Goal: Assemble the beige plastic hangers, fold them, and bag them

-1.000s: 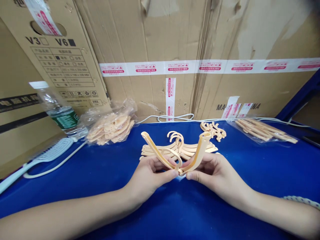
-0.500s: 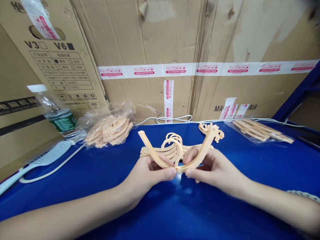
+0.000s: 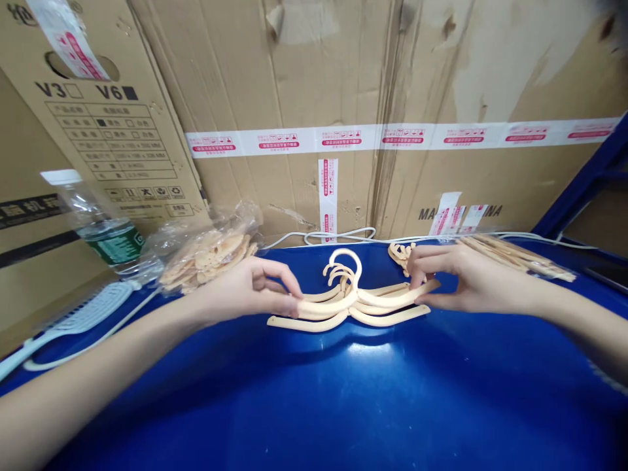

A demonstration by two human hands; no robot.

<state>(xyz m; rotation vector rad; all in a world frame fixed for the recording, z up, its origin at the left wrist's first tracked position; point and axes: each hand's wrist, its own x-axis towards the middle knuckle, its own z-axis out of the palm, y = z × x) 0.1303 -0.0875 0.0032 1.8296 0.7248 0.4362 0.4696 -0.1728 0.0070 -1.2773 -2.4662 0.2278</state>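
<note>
A cream-coloured clothes hanger [image 3: 330,305] with its arms spread is held level over a pile of similar hangers [image 3: 314,324]. My left hand [image 3: 260,288] pinches the end of its left arm between thumb and fingers. At the opposite end, my right hand [image 3: 454,275] grips the right arm the same way. The hanger's hook points up and away from me. The piled hangers lie below and behind it, their hooks bunched together; I cannot tell whether the held one touches them.
Bags of flat cream pieces [image 3: 213,255] and thin cream strips [image 3: 510,255] lie at either side. Small curled hooks [image 3: 401,255] sit behind my right hand. At left are a bottle [image 3: 105,229] and a hairbrush [image 3: 91,311]. Cardboard [image 3: 284,85] and a white cable [image 3: 338,234] line the back.
The hanger moved away from me to the pile, its arms turning from a raised V to nearly level. My hands spread from its middle to the two arm ends.
</note>
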